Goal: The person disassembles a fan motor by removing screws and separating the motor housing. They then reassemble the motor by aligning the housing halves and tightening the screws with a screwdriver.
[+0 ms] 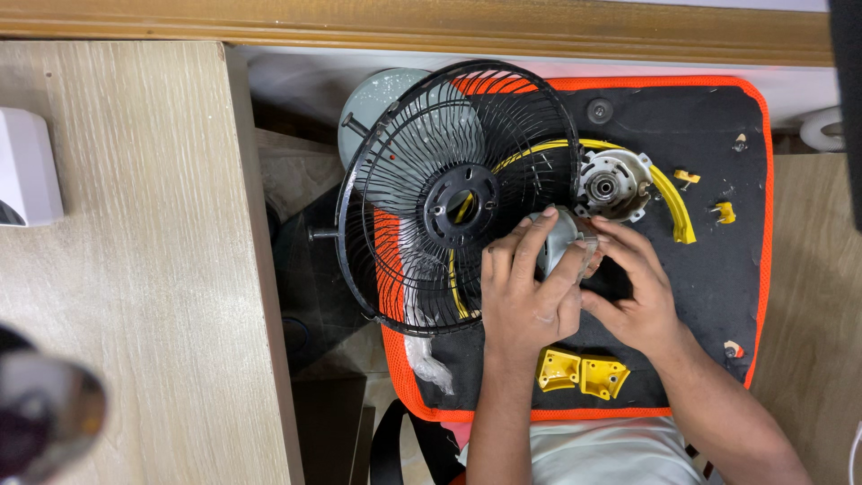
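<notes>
My left hand (523,292) and my right hand (634,287) both grip a small grey metal motor part (558,237) over a black mat with an orange edge (763,224). Just above my fingers lies a round silver motor housing (611,184). A black wire fan guard (458,193) leans at the mat's left side, touching my left hand's fingers. A curved yellow plastic piece (672,199) runs beside the housing.
Two yellow plastic brackets (582,372) lie near my wrists. Small yellow clips (687,177) and screws sit on the mat's right. A grey fan base (382,103) stands behind the guard. A wooden surface (135,269) with a white box (27,166) lies left.
</notes>
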